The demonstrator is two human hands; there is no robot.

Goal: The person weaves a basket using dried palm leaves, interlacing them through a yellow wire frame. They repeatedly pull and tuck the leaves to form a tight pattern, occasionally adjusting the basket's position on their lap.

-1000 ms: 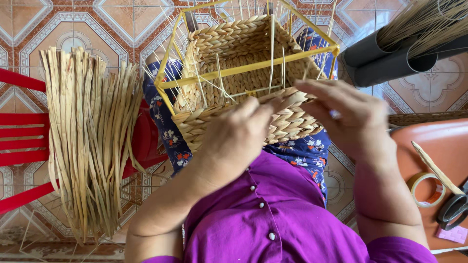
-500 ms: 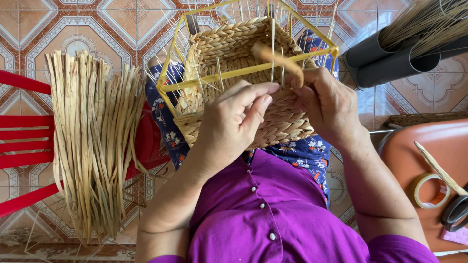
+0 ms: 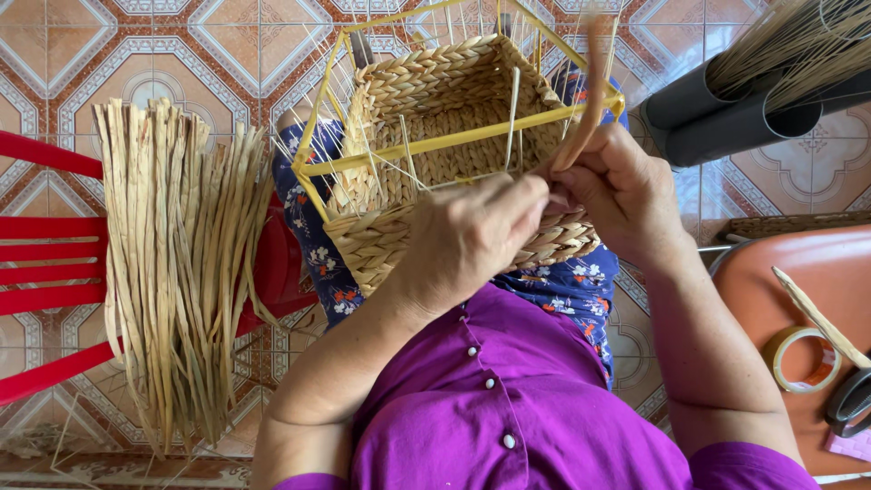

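Fingers of right hand [image 3: 626, 195] pinch flat straw strand [image 3: 592, 100], blurred, rising past yellow wire frame [image 3: 435, 143]; left hand [image 3: 472, 238] fingers curled, pressed on near wall of half-woven basket [image 3: 435, 163], resting on lap. Strand judged light, pliant lengthwise, prob. brittle if kinked — grip low, close to weave. Basket light, semi-stiff on frame; hold by braided wall. Spare straw bundle [image 3: 177, 263] draped over red chair [image 3: 45, 263] to left.

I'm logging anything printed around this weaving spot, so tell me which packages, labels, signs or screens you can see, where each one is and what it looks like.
None in view: no package, label, sign or screen.
Nearest candidate: a small pink pad at the right edge on the orange seat, beside the tape roll; too little of it shows to call it a label.
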